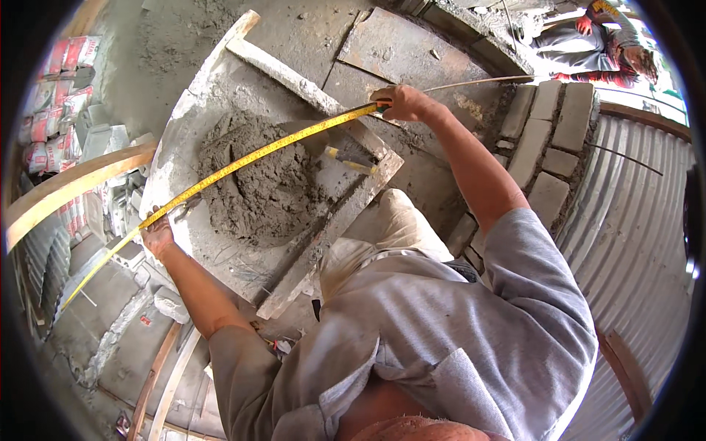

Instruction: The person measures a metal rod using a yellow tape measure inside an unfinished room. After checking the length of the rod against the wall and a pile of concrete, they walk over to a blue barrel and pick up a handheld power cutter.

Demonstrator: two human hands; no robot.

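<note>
A yellow tape measure (257, 153) is drawn out across the view, its blade bowed. My right hand (404, 103) is closed around its case, of which only a small orange and dark part shows. At the left, my left hand (157, 235) grips the blade, and the free end runs on past it to the lower left. Beneath the tape lies a heap of wet grey mortar (254, 191) in a wooden-edged mixing trough (294, 84). Beside the mortar rests a trowel with a yellowish handle (351, 161).
Grey block masonry (531, 151) stands at the right, with corrugated metal sheet (625, 213) beyond it. Red-and-white bags (66, 103) are stacked at the far left, near a curved-looking wooden beam (81, 180). Another person (599, 48) is at the upper right.
</note>
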